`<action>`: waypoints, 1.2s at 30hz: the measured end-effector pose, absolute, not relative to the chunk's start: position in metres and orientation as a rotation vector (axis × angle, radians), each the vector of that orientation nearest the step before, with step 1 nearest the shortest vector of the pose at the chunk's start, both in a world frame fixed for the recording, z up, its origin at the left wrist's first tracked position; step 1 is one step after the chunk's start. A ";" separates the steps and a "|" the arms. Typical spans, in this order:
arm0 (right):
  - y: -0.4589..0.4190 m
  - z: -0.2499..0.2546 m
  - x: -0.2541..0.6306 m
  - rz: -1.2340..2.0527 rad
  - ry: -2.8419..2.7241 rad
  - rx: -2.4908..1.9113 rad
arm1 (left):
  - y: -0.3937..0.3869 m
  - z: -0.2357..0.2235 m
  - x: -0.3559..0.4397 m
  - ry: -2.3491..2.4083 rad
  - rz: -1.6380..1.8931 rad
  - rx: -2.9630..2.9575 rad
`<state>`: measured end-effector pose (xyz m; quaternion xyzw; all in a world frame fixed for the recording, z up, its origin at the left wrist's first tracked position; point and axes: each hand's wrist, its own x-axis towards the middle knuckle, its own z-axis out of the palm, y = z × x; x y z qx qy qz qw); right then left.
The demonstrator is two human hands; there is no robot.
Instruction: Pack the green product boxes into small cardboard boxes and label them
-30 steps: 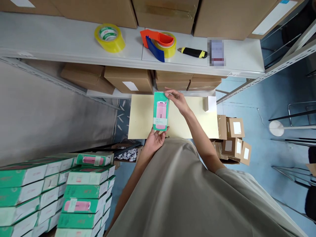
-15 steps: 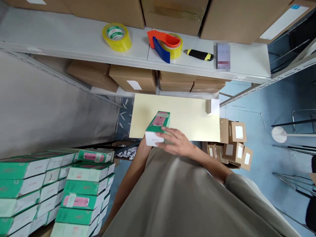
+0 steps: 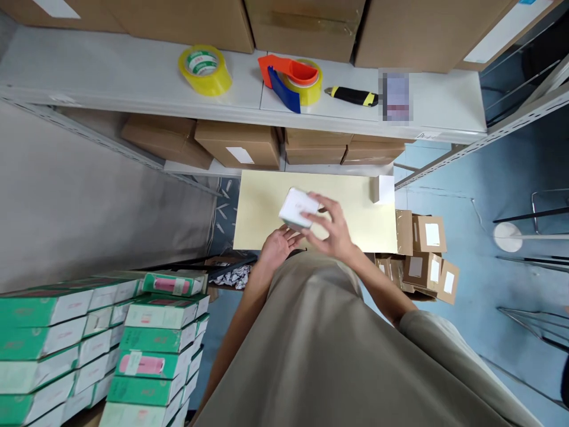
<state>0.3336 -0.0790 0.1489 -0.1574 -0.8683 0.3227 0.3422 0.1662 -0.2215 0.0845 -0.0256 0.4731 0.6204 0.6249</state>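
A small product carton [image 3: 299, 207] is raised over the pale yellow board [image 3: 262, 234], its white end turned up toward me and its sides mostly hidden. My right hand [image 3: 331, 228] grips it from the right, fingers along the white end and the near edge. Just below the carton, my left hand [image 3: 279, 246] lies palm up with fingers stretched out and apart; whether its fingertips touch the carton I cannot tell. A small white box [image 3: 384, 190] stands at the board's right end.
Stacked green-and-white cartons [image 3: 146, 338] fill the lower left. On the grey shelf [image 3: 133, 71] lie a yellow tape roll [image 3: 205, 70], a tape dispenser [image 3: 291, 82] and a black-yellow utility knife [image 3: 353, 96]. Brown boxes [image 3: 240, 145] sit below it; more cardboard boxes [image 3: 427, 255] are at right.
The carton has turned so its white end faces up, and it has shifted slightly away from me. My left hand has come off its side and opened below it; my right hand still holds it.
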 end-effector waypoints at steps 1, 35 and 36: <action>-0.066 0.151 0.333 0.917 -2.161 -0.505 | -0.225 0.085 0.167 1.129 1.416 -0.042; -0.077 0.035 0.337 2.758 -1.279 -1.467 | -0.190 0.093 0.114 2.092 1.464 0.736; -0.076 0.031 0.336 2.736 -1.266 -1.475 | -0.197 0.087 0.115 2.115 1.463 0.695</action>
